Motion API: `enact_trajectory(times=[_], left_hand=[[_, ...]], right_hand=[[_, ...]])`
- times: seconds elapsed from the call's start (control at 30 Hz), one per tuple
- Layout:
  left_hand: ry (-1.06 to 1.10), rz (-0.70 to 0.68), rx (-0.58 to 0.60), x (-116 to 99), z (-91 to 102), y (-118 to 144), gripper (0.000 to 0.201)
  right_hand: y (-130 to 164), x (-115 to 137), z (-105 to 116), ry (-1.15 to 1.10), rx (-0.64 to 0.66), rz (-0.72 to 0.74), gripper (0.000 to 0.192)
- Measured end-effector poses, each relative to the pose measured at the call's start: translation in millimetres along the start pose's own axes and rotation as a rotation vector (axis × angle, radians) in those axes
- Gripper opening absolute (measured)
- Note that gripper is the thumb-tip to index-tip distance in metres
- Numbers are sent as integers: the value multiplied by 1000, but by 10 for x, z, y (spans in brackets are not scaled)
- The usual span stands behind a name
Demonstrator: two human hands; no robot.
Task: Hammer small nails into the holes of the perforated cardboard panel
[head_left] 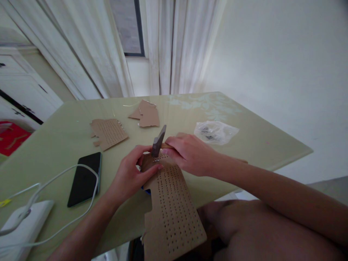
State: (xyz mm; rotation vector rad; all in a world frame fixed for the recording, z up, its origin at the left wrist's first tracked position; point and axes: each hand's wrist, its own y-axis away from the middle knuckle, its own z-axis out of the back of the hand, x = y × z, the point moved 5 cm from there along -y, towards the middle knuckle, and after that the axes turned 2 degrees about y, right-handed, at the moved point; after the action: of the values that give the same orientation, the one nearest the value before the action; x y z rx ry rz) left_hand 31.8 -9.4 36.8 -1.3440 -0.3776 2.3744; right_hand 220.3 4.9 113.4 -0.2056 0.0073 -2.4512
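My right hand [191,154] grips the wooden handle of a small hammer [158,142], whose grey metal head rests on the top end of a long cardboard strip [172,210] full of punched holes. My left hand [130,175] pinches the strip's upper left edge, fingers right beside the hammer head. The strip runs from the pale green table [244,145] over its front edge toward my lap.
A black phone [85,178] lies left of my hands, with a white cable [54,203] and a white box [23,226] beside it. Two other cardboard pieces [108,133] [146,114] lie farther back. A clear plastic bag [216,132] with small dark parts sits at the right.
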Motion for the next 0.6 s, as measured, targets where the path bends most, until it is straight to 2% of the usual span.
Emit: enact_trajectory(times=[0.1, 0.23, 0.3, 0.37, 0.4, 0.47, 0.53, 0.6], left_hand=[[18, 3, -4, -10, -2, 6, 40], [59, 24, -10, 35, 31, -28, 41], [107, 80, -82, 139, 119, -69, 39], [91, 178, -205, 304, 253, -105, 37], [30, 221, -265, 391, 322, -117, 37], [-206, 238, -300, 527, 411, -142, 35], [-445, 199, -241, 629, 412, -165, 33], [-631, 201, -120, 735, 343, -172, 34]], right_hand=[[1, 11, -31, 29, 53, 32, 33], [17, -56, 37, -13, 1, -9, 31], [26, -115, 41, -39, 0, -47, 31], [30, -156, 5, -49, 18, -56, 31], [29, -166, -24, -42, 28, -49, 31], [25, -169, -81, -10, 35, -30, 30], [19, -158, -126, 20, 40, -14, 31], [15, -145, -148, 36, 41, -6, 32]])
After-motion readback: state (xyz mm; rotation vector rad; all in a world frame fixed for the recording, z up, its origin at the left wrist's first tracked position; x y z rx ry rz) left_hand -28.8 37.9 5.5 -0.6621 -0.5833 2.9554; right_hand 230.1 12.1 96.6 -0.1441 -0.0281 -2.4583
